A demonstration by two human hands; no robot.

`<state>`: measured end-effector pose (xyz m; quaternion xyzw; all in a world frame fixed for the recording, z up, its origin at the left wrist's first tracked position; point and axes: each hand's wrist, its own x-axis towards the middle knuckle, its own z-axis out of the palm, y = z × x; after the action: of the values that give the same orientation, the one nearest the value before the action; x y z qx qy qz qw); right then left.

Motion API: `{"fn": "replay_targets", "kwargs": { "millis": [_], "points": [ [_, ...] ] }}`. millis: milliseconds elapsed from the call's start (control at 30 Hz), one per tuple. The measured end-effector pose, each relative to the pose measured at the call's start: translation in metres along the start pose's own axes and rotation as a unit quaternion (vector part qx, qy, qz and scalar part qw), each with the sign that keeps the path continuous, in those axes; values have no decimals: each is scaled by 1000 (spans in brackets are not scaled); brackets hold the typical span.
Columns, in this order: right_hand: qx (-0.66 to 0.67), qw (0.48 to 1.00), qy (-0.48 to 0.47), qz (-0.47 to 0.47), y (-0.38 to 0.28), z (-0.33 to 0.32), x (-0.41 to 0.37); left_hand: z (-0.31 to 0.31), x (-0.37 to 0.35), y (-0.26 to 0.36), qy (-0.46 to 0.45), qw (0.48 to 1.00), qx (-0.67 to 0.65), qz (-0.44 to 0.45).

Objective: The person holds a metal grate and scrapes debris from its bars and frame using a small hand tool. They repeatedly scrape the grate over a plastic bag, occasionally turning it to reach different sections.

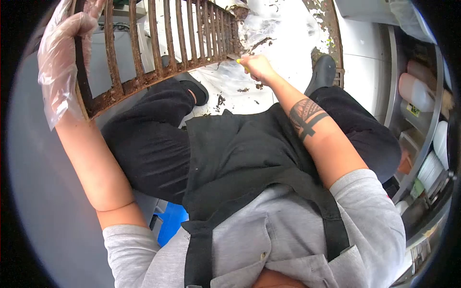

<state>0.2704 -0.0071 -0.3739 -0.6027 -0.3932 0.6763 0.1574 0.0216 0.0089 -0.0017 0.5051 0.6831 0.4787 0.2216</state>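
Note:
A long rust-brown slatted metal grate [158, 74] is held up on its edge across the upper left. My left hand [67, 45], in a loose clear plastic glove, is closed round the near end of its frame. Farther along, my bare right hand [260, 70] is closed on a yellow-handled tool [246, 67]. A short stretch of its thin blade shows at the grate's lower rail; the exact kind of tool cannot be made out. Dark brown flakes [221, 101] lie scattered beneath and beside the grate.
Crumpled clear plastic sheeting [269, 24] covers part of the white floor. My black shoes [322, 72] stand on both sides of the flakes. A metal shelf [391, 91] with plastic jugs [415, 91] and stacked white dishes [430, 170] runs along the right. A grey surface [48, 192] fills the left.

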Motion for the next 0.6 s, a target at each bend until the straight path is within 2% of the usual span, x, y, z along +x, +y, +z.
{"fn": "replay_targets", "kwargs": {
  "millis": [33, 67, 133, 167, 233, 267, 333, 367, 400, 467, 533, 567, 600],
  "points": [
    [9, 1000, 17, -10, 5, 3, 3, -11, 15, -11, -60, 997, 37, 3],
    [19, 999, 35, -26, 12, 5, 5, -13, 12, -12, -60, 997, 38, 2],
    [43, 998, 39, -15, 20, 12, 6, -6, 0, -3, 3, 997, 74, -35],
    [99, 994, 37, -5, 24, 16, 4, -7, 2, -3, 2, 997, 73, -34],
    [186, 982, 38, 1, 32, 21, 4, -14, 13, -9, -33, 994, 108, -11],
    [186, 982, 38, 0, 34, 22, 7, -17, 21, -17, -32, 994, 108, -11],
    [219, 975, 35, -23, 41, 27, 10, -23, 37, -38, -23, 998, 36, 45],
    [223, 974, 33, -17, 45, 30, 13, -36, 38, -39, -25, 995, 97, -17],
    [230, 972, 28, -28, 41, 31, 16, -35, 41, -39, 18, 998, 56, -31],
    [236, 971, 24, -42, 33, 35, 23, -10, 15, -11, 41, 995, -68, -62],
    [294, 954, 22, -51, 26, 36, 29, -20, 20, -24, 63, 992, -71, -79],
    [299, 952, 29, -59, 24, 37, 32, -46, 39, -42, 40, 996, -21, -81],
    [303, 951, 30, -60, 27, 35, 26, -46, 40, -40, 12, 996, 30, -82]
  ]
}}
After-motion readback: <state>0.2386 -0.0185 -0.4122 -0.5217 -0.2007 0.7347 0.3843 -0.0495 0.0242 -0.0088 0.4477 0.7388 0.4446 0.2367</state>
